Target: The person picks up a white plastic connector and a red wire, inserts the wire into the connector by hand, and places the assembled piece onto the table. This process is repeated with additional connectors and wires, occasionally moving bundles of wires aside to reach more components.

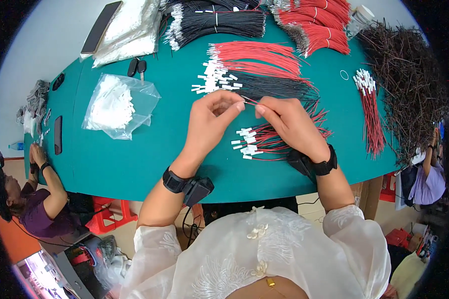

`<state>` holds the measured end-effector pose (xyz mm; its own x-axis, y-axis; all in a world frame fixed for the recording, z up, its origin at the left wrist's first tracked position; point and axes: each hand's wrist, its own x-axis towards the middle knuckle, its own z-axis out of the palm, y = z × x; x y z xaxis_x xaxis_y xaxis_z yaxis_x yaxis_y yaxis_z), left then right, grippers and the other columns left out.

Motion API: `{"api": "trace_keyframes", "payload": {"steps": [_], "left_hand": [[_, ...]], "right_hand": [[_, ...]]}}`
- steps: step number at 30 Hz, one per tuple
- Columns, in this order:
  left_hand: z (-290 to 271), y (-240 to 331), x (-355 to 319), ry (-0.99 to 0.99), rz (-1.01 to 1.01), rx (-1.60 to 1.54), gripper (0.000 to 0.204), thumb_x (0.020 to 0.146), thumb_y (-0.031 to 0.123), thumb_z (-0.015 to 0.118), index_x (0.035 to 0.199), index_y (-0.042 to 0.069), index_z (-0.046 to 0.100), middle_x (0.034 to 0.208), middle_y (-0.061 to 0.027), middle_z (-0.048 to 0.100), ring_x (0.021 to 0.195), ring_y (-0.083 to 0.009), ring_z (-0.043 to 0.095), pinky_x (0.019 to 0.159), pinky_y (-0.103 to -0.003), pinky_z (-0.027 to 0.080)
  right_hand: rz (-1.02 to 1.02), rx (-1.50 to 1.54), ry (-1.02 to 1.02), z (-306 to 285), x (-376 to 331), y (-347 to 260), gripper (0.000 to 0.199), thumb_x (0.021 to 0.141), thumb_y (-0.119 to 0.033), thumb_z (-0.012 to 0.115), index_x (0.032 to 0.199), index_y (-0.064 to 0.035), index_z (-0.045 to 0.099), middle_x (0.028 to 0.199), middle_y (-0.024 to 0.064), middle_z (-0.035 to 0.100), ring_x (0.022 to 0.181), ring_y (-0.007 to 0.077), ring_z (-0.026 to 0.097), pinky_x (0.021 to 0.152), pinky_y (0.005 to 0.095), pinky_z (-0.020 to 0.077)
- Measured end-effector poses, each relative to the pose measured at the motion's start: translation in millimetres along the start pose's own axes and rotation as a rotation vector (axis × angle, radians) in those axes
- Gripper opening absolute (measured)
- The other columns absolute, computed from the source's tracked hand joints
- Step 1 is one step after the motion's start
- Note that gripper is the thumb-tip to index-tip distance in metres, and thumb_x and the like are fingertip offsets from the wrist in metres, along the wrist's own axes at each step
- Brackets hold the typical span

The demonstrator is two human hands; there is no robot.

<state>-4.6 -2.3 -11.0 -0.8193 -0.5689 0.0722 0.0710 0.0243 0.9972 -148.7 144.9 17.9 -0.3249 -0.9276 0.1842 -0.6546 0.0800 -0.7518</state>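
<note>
Over the green table [110, 167], both hands [207, 122] pinch thin wire [252, 101].

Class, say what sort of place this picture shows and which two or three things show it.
Probably a wire-harness assembly workshop: tied bundles of black wires and red wires lie on the green table, with a clear plastic bag of small white connectors, and another person is at the table's left end.

1. The desk [144, 164] is viewed from the person's head, through the left fisheye camera.
2. The lens is aimed steeply downward; straight edges are bent toward the rim.
3. The left grip [209, 119] and right grip [292, 122] are framed centrally, at close range.
</note>
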Motion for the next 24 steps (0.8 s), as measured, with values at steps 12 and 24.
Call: {"api": "trace_keyframes", "payload": {"steps": [12, 24], "left_hand": [[3.6, 3.4, -1.3, -0.043, -0.027, -0.059, 0.010, 0.089, 0.007, 0.071, 0.096, 0.000, 0.071, 0.082, -0.0002, 0.070, 0.074, -0.0033, 0.062, 0.066, -0.019, 0.047], [1.9, 2.6, -2.9, -0.024, -0.048, -0.028, 0.010, 0.089, 0.007, 0.071, 0.095, -0.001, 0.071, 0.082, -0.0007, 0.069, 0.072, -0.0038, 0.061, 0.065, -0.019, 0.047]], "right_hand": [[0.109, 0.231, 0.161, 2.1, -2.5, -1.0, 0.008, 0.087, -0.005, 0.071, 0.094, 0.0001, 0.070, 0.062, -0.0041, 0.049, 0.057, 0.0016, 0.037, 0.050, 0.0231, 0.0292], [0.157, 0.351, 0.162, 3.6, -3.5, 4.8, 0.008, 0.086, -0.004, 0.073, 0.090, 0.0024, 0.071, 0.067, -0.0060, 0.053, 0.061, 0.0004, 0.039, 0.052, 0.0207, 0.0311]]}}
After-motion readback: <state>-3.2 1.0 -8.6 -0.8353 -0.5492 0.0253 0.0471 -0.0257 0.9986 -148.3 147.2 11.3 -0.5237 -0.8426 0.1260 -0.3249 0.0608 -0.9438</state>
